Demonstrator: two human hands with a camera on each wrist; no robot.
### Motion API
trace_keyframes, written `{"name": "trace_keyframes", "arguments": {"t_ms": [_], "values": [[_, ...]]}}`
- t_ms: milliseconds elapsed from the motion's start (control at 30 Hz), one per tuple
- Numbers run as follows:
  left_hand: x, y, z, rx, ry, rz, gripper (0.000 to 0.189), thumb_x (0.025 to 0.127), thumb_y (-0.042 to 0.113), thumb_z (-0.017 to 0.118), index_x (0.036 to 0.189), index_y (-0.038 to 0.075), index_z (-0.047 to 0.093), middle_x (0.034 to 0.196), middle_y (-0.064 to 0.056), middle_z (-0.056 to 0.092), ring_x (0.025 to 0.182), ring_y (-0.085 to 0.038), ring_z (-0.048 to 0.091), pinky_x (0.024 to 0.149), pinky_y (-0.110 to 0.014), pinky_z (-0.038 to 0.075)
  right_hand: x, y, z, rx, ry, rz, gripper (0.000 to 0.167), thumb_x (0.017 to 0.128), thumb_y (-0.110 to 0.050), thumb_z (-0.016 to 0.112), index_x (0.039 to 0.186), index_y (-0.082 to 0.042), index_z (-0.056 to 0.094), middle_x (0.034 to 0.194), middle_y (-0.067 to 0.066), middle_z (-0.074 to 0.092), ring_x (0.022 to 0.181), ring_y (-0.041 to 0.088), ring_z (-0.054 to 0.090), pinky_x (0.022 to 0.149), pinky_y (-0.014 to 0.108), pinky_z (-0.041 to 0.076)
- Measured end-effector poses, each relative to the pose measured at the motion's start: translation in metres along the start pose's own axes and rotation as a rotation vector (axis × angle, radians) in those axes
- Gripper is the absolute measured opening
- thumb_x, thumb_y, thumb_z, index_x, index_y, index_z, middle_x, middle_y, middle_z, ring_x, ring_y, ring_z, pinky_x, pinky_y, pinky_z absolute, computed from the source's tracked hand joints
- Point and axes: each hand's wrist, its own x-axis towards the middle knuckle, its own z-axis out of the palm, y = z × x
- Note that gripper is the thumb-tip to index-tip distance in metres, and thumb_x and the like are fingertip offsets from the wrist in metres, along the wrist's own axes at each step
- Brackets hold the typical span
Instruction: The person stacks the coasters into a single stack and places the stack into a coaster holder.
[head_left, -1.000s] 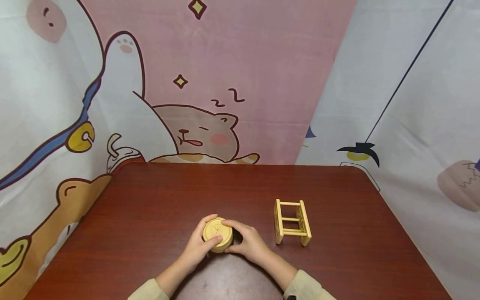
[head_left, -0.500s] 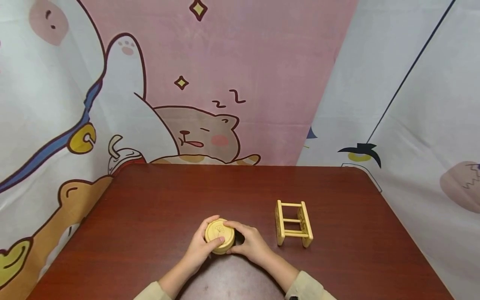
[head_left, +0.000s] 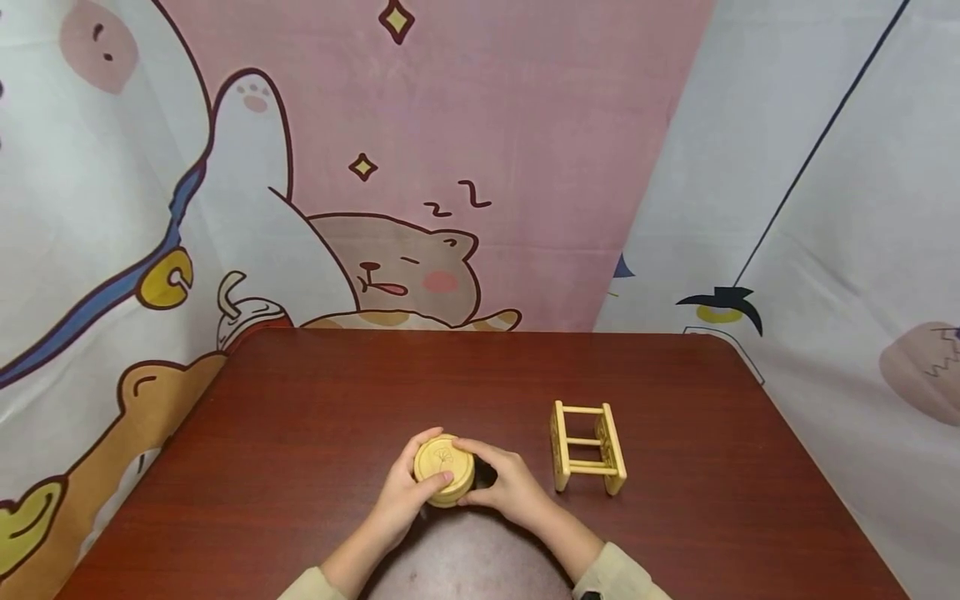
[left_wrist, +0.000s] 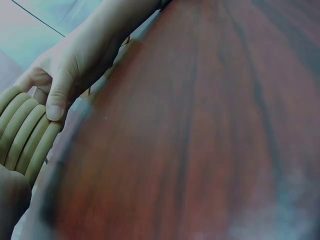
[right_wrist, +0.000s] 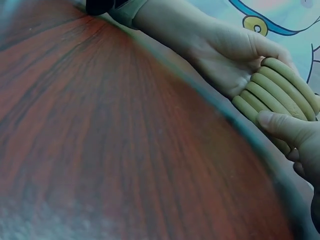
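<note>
A stack of several round, pale wooden coasters point(head_left: 442, 457) is held between both hands near the front of the table. The top coaster bears a thin carved plant-like design. My left hand point(head_left: 399, 493) grips the stack from the left, its thumb lying over the top face. From the right, my right hand point(head_left: 512, 485) pinches the stack between thumb and fingers. In the left wrist view the coasters point(left_wrist: 22, 130) stand edge-on in a slightly fanned row, with the right thumb point(left_wrist: 59, 100) on an outer edge. The right wrist view shows the coasters point(right_wrist: 277, 95) between both hands too.
A small pale wooden rack point(head_left: 613, 446) with side rails and crossbars stands on the dark red-brown table point(head_left: 337, 375), to the right of the hands. Behind the table hangs a cartoon-printed cloth point(head_left: 555, 167), which also runs along both sides.
Both hands and the coaster stack have shifted slightly to the right, and the stack is still held. The carved design on top has turned a little. The rack stays in place on the table.
</note>
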Motion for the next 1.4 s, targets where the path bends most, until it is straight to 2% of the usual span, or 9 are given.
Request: {"name": "trace_keyframes", "arguments": {"t_ms": [167,300,600,967,1200,1400], "values": [[0.001,0.002,0.004,-0.025,-0.005,-0.005,0.069,0.081,-0.005,0.066,0.141,-0.004,0.032,0.131,-0.020,0.049,0.111,-0.024,0.055,0.088,-0.032,0.048,-0.001,-0.001,-0.003,0.089,-0.007,0.015,0.080,0.064,-0.009,0.087,0.137,-0.014,0.053,0.133,0.004,0.056,0.110,0.020,0.059,0.088,0.031,0.049],[0.002,0.004,0.006,-0.034,0.017,-0.009,0.068,0.080,-0.006,0.066,0.140,-0.005,0.034,0.131,-0.019,0.049,0.111,-0.024,0.055,0.088,-0.031,0.047,-0.001,-0.003,-0.006,0.166,-0.014,0.044,0.082,0.066,-0.005,0.085,0.140,-0.013,0.050,0.135,0.005,0.054,0.103,0.019,0.062,0.083,0.030,0.051],[0.005,0.009,0.010,-0.060,0.050,-0.015,0.065,0.080,-0.008,0.064,0.139,-0.003,0.038,0.130,-0.020,0.048,0.111,-0.025,0.053,0.088,-0.030,0.047,0.003,-0.037,-0.022,0.269,0.025,0.068,0.080,0.068,0.006,0.081,0.139,0.004,0.045,0.134,0.019,0.052,0.102,0.028,0.061,0.084,0.039,0.051],[0.011,0.014,0.019,-0.212,0.056,0.026,0.064,0.084,-0.007,0.059,0.142,-0.005,0.032,0.127,-0.017,0.049,0.107,-0.021,0.056,0.086,-0.030,0.049,0.003,-0.032,-0.024,0.395,0.098,0.078,0.076,0.072,0.004,0.078,0.139,0.010,0.041,0.138,0.027,0.045,0.114,0.041,0.053,0.086,0.037,0.049],[0.015,0.017,0.027,-0.365,0.066,0.036,0.063,0.085,-0.006,0.055,0.143,-0.004,0.029,0.128,-0.015,0.048,0.108,-0.020,0.056,0.087,-0.030,0.048,0.004,-0.035,-0.024,0.452,0.184,-0.007,0.072,0.073,0.014,0.073,0.136,0.016,0.039,0.135,0.036,0.041,0.121,0.027,0.050,0.090,0.034,0.047],[0.017,0.018,0.036,-0.481,0.066,0.069,0.062,0.087,-0.004,0.050,0.143,-0.004,0.026,0.127,-0.012,0.050,0.108,-0.020,0.055,0.089,-0.030,0.046,0.002,-0.030,-0.018,0.524,0.267,0.003,0.072,0.073,0.022,0.069,0.137,0.015,0.037,0.136,0.035,0.041,0.126,0.023,0.046,0.097,0.029,0.041]]}}
